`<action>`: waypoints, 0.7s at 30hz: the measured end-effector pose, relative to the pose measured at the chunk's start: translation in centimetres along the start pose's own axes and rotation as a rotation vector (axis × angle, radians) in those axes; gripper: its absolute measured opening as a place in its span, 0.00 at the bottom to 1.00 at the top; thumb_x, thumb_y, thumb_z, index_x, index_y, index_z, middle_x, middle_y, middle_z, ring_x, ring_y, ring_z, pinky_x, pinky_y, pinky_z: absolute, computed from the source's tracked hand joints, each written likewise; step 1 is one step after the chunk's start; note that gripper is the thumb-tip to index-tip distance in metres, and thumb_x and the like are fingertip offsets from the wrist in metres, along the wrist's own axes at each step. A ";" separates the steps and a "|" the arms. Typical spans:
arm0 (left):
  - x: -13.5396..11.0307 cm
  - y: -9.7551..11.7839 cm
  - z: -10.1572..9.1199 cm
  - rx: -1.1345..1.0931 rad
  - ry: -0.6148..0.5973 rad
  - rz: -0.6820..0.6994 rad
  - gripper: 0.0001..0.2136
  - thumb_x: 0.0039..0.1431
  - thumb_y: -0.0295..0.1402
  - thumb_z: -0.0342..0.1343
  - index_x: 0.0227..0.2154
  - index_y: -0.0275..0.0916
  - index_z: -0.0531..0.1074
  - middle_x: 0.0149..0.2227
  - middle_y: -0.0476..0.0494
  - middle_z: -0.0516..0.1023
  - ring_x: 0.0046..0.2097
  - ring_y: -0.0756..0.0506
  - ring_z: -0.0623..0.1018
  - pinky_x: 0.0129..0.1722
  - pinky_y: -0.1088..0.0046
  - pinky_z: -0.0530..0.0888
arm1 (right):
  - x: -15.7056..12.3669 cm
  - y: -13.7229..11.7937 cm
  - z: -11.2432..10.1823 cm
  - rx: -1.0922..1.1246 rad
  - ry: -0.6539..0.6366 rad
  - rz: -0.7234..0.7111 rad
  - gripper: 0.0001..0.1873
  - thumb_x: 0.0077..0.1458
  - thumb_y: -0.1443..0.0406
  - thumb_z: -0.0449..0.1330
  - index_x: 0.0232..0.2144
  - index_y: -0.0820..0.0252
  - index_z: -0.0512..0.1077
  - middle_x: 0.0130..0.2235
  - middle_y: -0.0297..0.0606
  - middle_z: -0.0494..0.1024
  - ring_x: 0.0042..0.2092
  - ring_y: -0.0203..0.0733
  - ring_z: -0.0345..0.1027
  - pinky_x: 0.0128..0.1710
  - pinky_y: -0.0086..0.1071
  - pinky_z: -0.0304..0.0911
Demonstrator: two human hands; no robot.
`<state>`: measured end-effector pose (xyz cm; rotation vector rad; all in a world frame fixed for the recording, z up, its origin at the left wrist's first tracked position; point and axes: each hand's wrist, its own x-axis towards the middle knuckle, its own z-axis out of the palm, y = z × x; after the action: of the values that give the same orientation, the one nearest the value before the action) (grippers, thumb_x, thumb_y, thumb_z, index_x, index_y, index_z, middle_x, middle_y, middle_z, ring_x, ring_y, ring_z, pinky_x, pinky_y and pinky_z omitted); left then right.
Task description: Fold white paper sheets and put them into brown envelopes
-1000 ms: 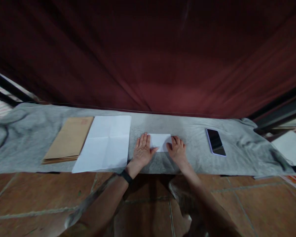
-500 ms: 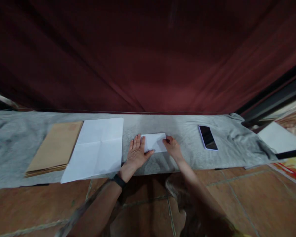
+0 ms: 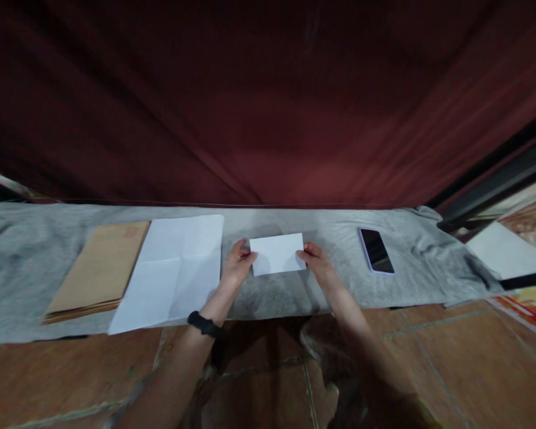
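A small folded white paper (image 3: 277, 254) is held up just above the grey cloth (image 3: 330, 286). My left hand (image 3: 237, 266) pinches its left edge and my right hand (image 3: 315, 262) pinches its right edge, fingers closed on it. A black band sits on my left wrist. To the left of my hands lies a creased, unfolded white sheet (image 3: 172, 271) flat on the cloth.
A stack of brown envelopes (image 3: 98, 271) lies at the left of the cloth. A dark phone (image 3: 375, 250) rests face up at the right. A dark red curtain (image 3: 268, 101) hangs behind. More white paper (image 3: 504, 253) shows at the far right. Terracotta floor tiles (image 3: 451, 369) lie below.
My left hand was lying flat on the folded paper; both hands have now closed on its ends and lifted it slightly off the cloth.
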<state>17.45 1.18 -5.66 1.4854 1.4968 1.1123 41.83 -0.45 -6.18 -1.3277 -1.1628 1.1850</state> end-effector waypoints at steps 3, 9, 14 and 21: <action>-0.1 1.1 -0.7 -0.190 -0.026 -0.071 0.10 0.53 0.38 0.61 0.33 0.36 0.78 0.29 0.47 0.80 0.33 0.46 0.78 0.37 0.71 0.76 | 0.3 -0.7 -0.1 -0.020 0.036 -0.060 0.13 0.50 0.54 0.62 0.32 0.57 0.73 0.33 0.36 0.81 0.36 0.43 0.73 0.39 0.35 0.68; -0.8 3.2 -1.9 0.090 0.004 0.307 0.09 0.57 0.25 0.53 0.35 0.40 0.77 0.41 0.45 0.81 0.43 0.46 0.80 0.43 0.70 0.76 | 0.6 -1.2 -0.6 -0.211 0.151 -0.286 0.08 0.48 0.64 0.59 0.33 0.57 0.76 0.49 0.43 0.79 0.51 0.48 0.73 0.49 0.39 0.68; -1.9 2.4 -2.5 0.537 -0.213 0.475 0.16 0.57 0.18 0.48 0.41 0.42 0.75 0.51 0.42 0.79 0.51 0.43 0.79 0.53 0.64 0.76 | 0.0 -0.2 -1.1 -0.456 0.117 -0.381 0.15 0.50 0.70 0.54 0.36 0.55 0.78 0.50 0.43 0.78 0.52 0.46 0.73 0.49 0.38 0.70; -4.4 2.5 -1.6 0.959 -0.441 0.545 0.17 0.61 0.18 0.49 0.47 0.41 0.73 0.49 0.40 0.79 0.51 0.40 0.79 0.48 0.63 0.77 | -0.9 0.4 -2.9 -0.797 -0.083 -0.376 0.28 0.48 0.77 0.48 0.43 0.54 0.80 0.52 0.36 0.80 0.53 0.43 0.74 0.55 0.39 0.69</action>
<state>17.04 -3.42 -3.06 2.6925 1.3773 0.2138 44.68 -1.60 -6.38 -1.5256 -1.9622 0.5024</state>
